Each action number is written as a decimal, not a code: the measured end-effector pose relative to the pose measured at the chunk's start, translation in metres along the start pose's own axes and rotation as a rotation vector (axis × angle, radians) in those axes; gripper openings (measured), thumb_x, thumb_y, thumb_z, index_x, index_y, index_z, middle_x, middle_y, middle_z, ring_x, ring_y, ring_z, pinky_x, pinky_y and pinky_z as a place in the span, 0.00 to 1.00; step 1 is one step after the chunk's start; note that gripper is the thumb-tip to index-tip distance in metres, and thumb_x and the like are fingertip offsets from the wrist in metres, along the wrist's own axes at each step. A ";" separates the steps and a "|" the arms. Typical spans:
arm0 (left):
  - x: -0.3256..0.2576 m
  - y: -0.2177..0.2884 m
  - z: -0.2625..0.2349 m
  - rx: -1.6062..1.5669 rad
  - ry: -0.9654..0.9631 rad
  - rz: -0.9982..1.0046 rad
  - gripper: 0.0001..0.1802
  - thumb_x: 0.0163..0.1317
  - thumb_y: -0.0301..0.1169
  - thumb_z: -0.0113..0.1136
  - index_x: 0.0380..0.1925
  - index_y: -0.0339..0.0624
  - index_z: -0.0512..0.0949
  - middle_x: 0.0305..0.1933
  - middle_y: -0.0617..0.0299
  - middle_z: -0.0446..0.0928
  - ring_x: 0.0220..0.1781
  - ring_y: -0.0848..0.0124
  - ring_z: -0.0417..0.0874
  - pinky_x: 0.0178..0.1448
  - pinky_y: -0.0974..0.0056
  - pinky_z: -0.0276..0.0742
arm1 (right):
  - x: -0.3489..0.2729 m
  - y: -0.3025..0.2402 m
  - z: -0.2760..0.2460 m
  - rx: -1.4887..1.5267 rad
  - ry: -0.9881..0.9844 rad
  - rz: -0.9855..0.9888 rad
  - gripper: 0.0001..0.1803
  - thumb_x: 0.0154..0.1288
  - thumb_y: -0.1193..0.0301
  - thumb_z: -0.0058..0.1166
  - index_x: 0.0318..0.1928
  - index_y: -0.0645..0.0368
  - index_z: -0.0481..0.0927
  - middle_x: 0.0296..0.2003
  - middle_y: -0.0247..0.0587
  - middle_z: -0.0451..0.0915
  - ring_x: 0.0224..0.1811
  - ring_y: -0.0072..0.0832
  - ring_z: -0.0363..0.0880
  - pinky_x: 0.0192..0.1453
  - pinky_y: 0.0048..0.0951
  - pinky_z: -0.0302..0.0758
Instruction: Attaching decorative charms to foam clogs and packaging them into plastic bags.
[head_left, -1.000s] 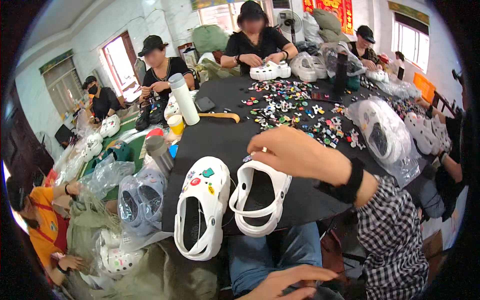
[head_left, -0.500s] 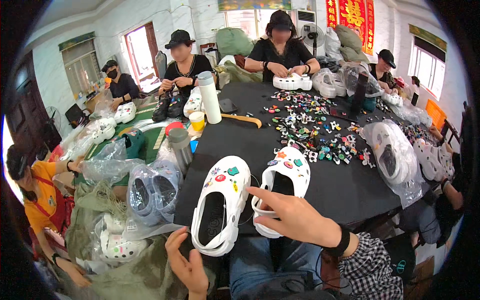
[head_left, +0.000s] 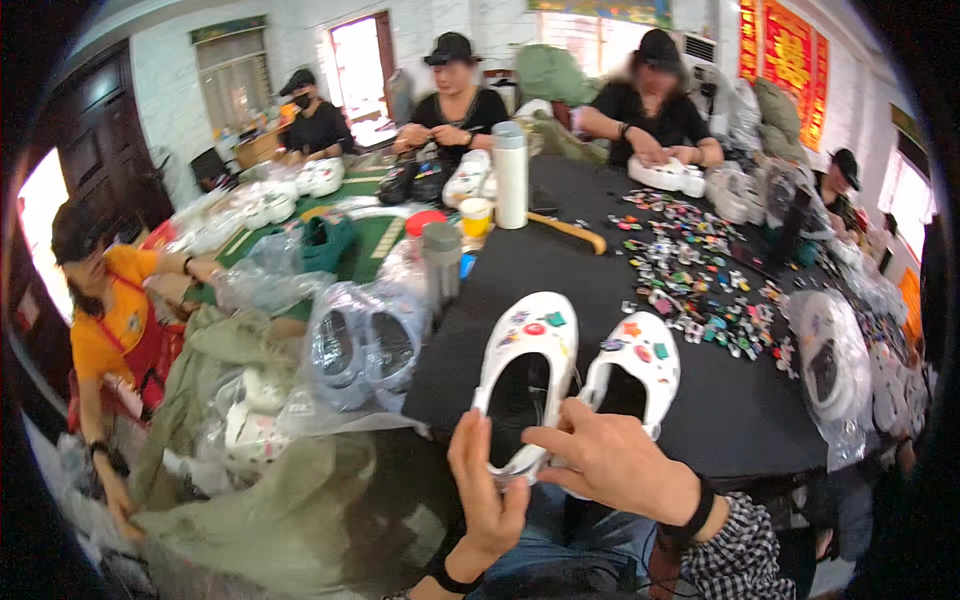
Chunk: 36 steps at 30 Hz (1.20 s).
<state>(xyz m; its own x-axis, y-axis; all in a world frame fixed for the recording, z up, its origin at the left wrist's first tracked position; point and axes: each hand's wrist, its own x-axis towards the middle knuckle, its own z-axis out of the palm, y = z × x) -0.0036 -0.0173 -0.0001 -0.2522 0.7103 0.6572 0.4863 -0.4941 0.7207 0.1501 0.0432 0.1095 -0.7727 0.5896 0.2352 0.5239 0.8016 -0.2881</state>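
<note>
Two white clogs dotted with colourful charms rest at the near edge of the black-topped table (head_left: 560,265), toes pointing away. My left hand (head_left: 485,495) holds the heel of the left clog (head_left: 557,342), fingers along its outer side and thumb by the back. Over the inner side of that same clog bends my right hand (head_left: 625,462), fingers curled at its edge and index reaching across the opening. Exactly what the right fingertips grip is partly hidden. Beside it, the right clog (head_left: 652,378) has its heel covered by my right hand.
Loose charms (head_left: 700,285) spread over the table's right half. Bagged white clogs (head_left: 835,365) stand at right, bagged blue-grey clogs (head_left: 365,345) at left. A white bottle (head_left: 510,175), grey flask (head_left: 440,262), yellow cup (head_left: 474,218) and wooden-handled tool (head_left: 568,232) stand or lie farther back. Several people work around.
My view has swung left, so the scene sits farther right. My left hand has closed on the left clog's heel; my right fingers have curled from pointing to its inner edge.
</note>
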 end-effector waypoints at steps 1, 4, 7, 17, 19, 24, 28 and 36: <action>-0.002 -0.002 0.000 0.004 -0.008 0.000 0.36 0.65 0.36 0.51 0.67 0.24 0.57 0.73 0.38 0.52 0.73 0.42 0.53 0.74 0.45 0.48 | 0.000 -0.004 0.000 -0.045 -0.019 0.003 0.24 0.55 0.63 0.65 0.53 0.49 0.77 0.35 0.45 0.73 0.32 0.41 0.82 0.31 0.38 0.79; -0.009 -0.002 0.000 0.022 -0.007 0.019 0.40 0.61 0.40 0.61 0.68 0.30 0.58 0.74 0.36 0.49 0.74 0.41 0.50 0.74 0.41 0.47 | 0.005 -0.011 0.000 -0.070 -0.091 0.058 0.21 0.55 0.60 0.65 0.49 0.51 0.77 0.35 0.45 0.74 0.30 0.41 0.82 0.31 0.38 0.79; -0.018 -0.003 0.002 -0.001 0.026 0.044 0.42 0.56 0.44 0.68 0.66 0.35 0.63 0.72 0.37 0.49 0.75 0.38 0.46 0.74 0.36 0.44 | 0.012 -0.004 -0.003 -0.017 -0.109 0.039 0.19 0.56 0.58 0.65 0.45 0.52 0.78 0.33 0.44 0.74 0.31 0.42 0.82 0.32 0.39 0.79; -0.031 0.019 -0.011 0.407 0.196 0.205 0.30 0.49 0.63 0.67 0.53 0.77 0.78 0.71 0.57 0.58 0.76 0.48 0.46 0.70 0.24 0.39 | 0.034 -0.031 -0.027 0.309 0.097 -0.130 0.13 0.52 0.65 0.70 0.36 0.55 0.81 0.29 0.41 0.75 0.27 0.38 0.79 0.28 0.34 0.76; -0.025 0.011 -0.026 0.496 0.305 0.267 0.32 0.49 0.63 0.67 0.56 0.79 0.75 0.72 0.57 0.57 0.75 0.49 0.47 0.70 0.24 0.41 | 0.052 -0.042 -0.026 0.336 0.105 -0.256 0.12 0.53 0.66 0.68 0.35 0.53 0.80 0.29 0.40 0.73 0.27 0.37 0.78 0.28 0.35 0.75; -0.020 -0.016 -0.057 0.978 0.379 0.350 0.35 0.54 0.63 0.63 0.58 0.63 0.69 0.71 0.53 0.54 0.75 0.54 0.47 0.68 0.24 0.43 | 0.115 -0.070 -0.023 0.249 0.052 -0.637 0.12 0.54 0.65 0.66 0.38 0.49 0.79 0.31 0.38 0.69 0.29 0.37 0.75 0.28 0.35 0.72; 0.004 -0.046 -0.089 1.102 0.575 0.258 0.33 0.57 0.59 0.63 0.53 0.51 0.67 0.70 0.49 0.53 0.75 0.52 0.47 0.69 0.25 0.40 | 0.172 -0.090 0.008 0.232 0.100 -0.741 0.13 0.52 0.68 0.62 0.36 0.54 0.72 0.34 0.41 0.68 0.34 0.40 0.75 0.36 0.37 0.73; 0.069 -0.092 -0.126 1.031 0.697 0.004 0.40 0.59 0.58 0.62 0.61 0.43 0.65 0.71 0.38 0.51 0.75 0.37 0.40 0.69 0.25 0.36 | 0.281 -0.099 0.056 0.131 0.134 -0.906 0.12 0.52 0.69 0.58 0.38 0.56 0.75 0.35 0.44 0.70 0.37 0.42 0.75 0.40 0.39 0.72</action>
<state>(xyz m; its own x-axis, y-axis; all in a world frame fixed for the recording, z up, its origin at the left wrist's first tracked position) -0.1714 0.0137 0.0067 -0.4860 0.1367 0.8632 0.8383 0.3520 0.4163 -0.1393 0.1237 0.1523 -0.8155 -0.2437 0.5250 -0.3112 0.9494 -0.0427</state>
